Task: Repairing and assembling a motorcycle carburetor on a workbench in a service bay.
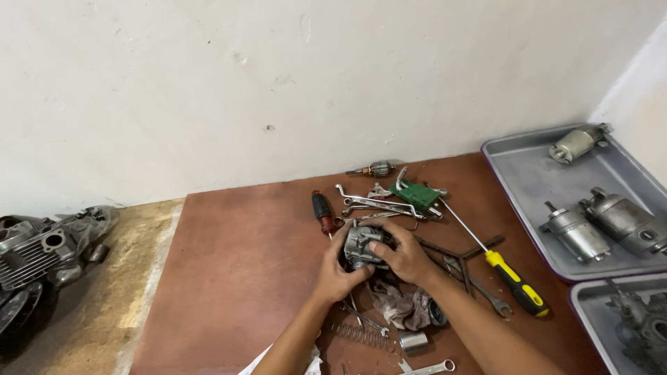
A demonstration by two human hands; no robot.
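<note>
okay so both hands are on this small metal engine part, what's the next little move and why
Probably lift the grey metal part slightly clear of the clutter. Both the left hand and right hand already clasp it, and it sits low among the wrenches and over the rag, which crowd any turning.

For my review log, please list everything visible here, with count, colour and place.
carburettor: 1, grey, between both hands
screwdrivers: 2, red-black by the left hand, yellow-black right
wrenches: several, silver, behind the hands
green part: 1, among the wrenches
armature: 1, by the wall
rag: 1, grey, near edge
spring: 1, near edge
trays: 2, grey, right
starter motors: 3, grey, in far tray
engine: 1, grey, left floor
left hand, right hand: holding the carburettor
</note>
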